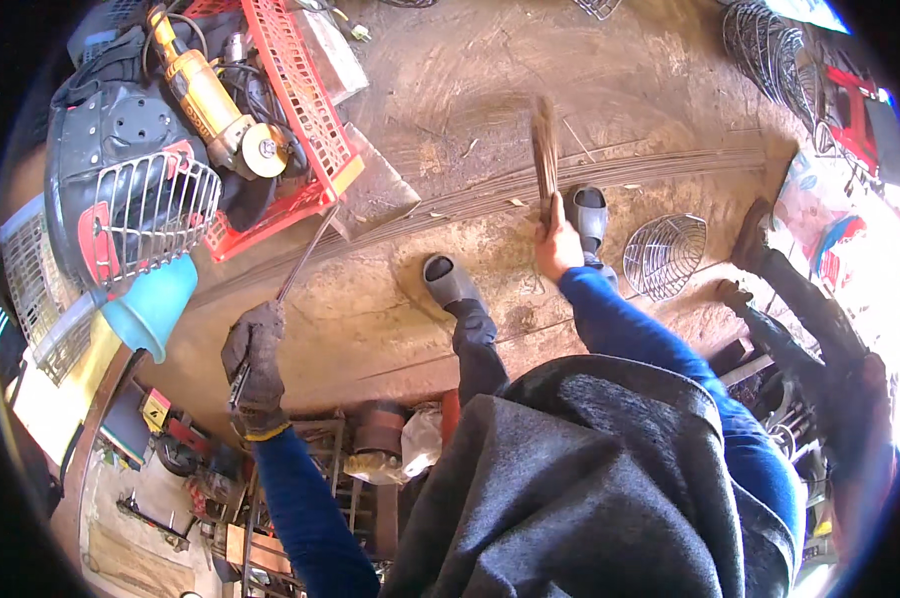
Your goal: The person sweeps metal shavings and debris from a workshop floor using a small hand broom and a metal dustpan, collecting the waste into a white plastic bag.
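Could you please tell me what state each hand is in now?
Left hand: gloved, closed around a thin rod.
Right hand: closed around a brown brush-like bundle.

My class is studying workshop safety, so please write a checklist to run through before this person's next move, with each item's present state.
1. Thin dark metal rod gripped by the left hand: ok.
2. Brown bundle of thin strands held in the right hand: ok.
3. Both hands gloved: not ok; the left wears a dark grey fabric glove, the right is bare.
4. Floor near the feet free of loose items: not ok; a grey metal-wire grid lies beside the right grey slip-on shoe.
5. Yellow angle grinder unplugged: cannot tell.
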`<state>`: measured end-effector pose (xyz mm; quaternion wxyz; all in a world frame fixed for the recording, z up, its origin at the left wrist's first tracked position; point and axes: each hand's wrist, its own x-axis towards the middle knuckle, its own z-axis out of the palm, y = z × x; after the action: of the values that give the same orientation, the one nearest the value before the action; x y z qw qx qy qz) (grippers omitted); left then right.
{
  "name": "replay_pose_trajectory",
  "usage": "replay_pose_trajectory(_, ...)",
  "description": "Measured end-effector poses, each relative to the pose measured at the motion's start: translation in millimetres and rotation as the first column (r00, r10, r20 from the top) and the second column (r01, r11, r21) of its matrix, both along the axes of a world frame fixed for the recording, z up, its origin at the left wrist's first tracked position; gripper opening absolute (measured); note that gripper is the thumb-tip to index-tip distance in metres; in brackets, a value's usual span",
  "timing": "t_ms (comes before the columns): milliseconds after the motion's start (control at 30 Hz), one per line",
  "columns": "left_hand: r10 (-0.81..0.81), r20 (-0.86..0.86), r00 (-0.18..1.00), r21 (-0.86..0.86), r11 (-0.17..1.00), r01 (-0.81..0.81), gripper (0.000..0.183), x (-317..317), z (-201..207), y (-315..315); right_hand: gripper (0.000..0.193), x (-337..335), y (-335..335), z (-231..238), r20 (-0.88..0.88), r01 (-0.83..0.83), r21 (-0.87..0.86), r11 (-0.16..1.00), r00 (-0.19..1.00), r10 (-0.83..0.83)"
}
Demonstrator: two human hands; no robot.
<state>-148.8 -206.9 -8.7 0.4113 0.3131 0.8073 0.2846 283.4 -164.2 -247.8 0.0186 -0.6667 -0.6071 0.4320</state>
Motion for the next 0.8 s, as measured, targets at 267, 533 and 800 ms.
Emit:
replay_pose_trajectory(267,-0.199,-0.041,0.979,-0.049,0.979,0.197,0.020,-17,0,10,0.069,-205,-133,38,-0.232,0.072,-0.283,0.956,0.963,-0.141)
replay_pose_trajectory(533,-0.383,-0.078,0.920,-0.053,0.923,0.380,0.020,-41,10,19,0.053,-116,49,1,0.050,0.139,0.079,0.987,0.988,-0.143)
replay_pose_trajectory(800,-0.438,-0.132,0.889,-0.129,0.897,0.423,0.021,-32,8,26,0.068,-207,-97,-24,-0.110,-0.340,-0.209,0.917,0.940,0.323)
